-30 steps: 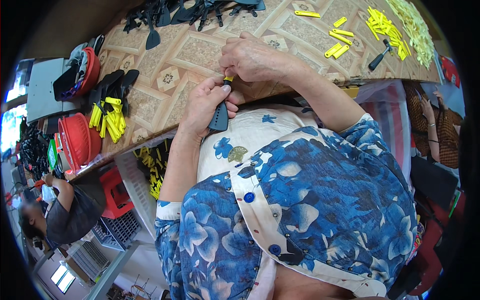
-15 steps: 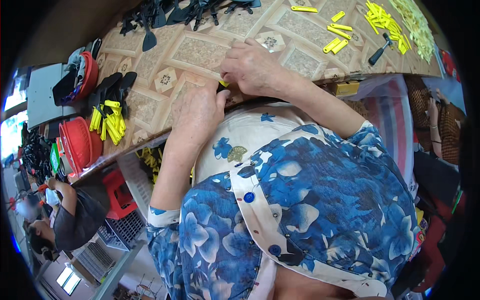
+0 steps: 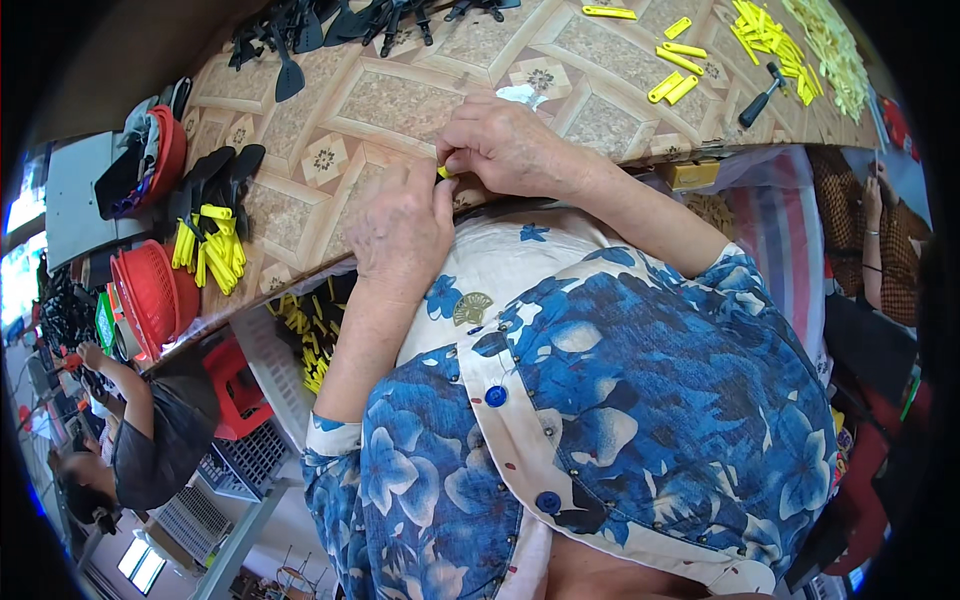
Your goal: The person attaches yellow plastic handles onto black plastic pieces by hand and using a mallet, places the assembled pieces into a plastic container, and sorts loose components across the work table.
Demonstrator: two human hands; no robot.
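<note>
At the near edge of the table, my left hand [image 3: 400, 225] and my right hand [image 3: 497, 148] meet with fingers closed. Between their fingertips shows the tip of a yellow handle [image 3: 443, 173] with a dark part beside it. My fingers hide most of the piece. To the left lie black spatulas with yellow handles [image 3: 215, 250], piled together. Along the far edge are several black spatulas [image 3: 290, 75] without yellow on them. Loose yellow handles [image 3: 679, 88] lie on the right, with a larger heap of them [image 3: 765, 38] farther off.
A small hammer [image 3: 762, 100] rests near the right end of the table [image 3: 390, 110]. Red baskets [image 3: 150, 295] stand at the left edge. A white scrap [image 3: 522, 96] lies beyond my right hand. Another person [image 3: 160, 430] works at the lower left; a further person's arm shows at the right.
Both hands have shifted slightly and stay together; my right fingers have curled closer round the yellow handle. The view has moved a little. The person at the left has shifted their arm.
</note>
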